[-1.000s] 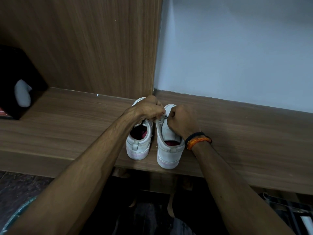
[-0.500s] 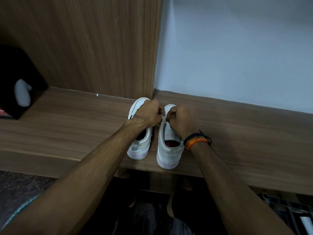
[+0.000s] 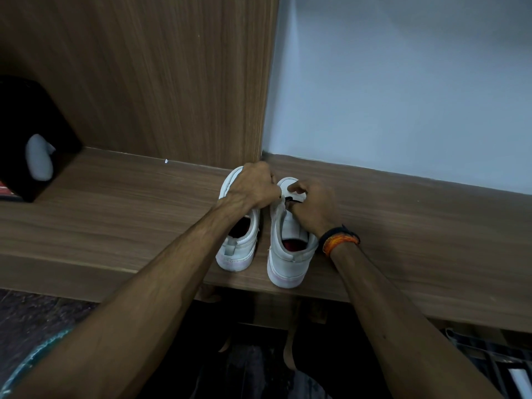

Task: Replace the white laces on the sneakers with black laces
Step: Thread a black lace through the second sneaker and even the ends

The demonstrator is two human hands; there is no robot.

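Two white sneakers stand side by side on a wooden shelf (image 3: 115, 214), heels toward me. The left sneaker (image 3: 239, 246) is partly covered by my left forearm. My left hand (image 3: 253, 188) and my right hand (image 3: 313, 205) meet over the front of the right sneaker (image 3: 288, 254). Both hands are closed with fingertips pinched at its eyelet area. A short piece of black lace (image 3: 292, 199) shows between the fingers near the toe. The rest of the lacing is hidden under my hands.
A wooden upright panel (image 3: 158, 82) and a pale wall (image 3: 403, 82) rise behind the shelf. A black box with a pale grey object (image 3: 39, 161) on it stands at far left. Below the shelf edge lie a dark floor and my bare feet.
Both hands have shifted slightly toward the toe of the right sneaker. My right thumb now sits on the toe cap, and a bit of black lace shows there.
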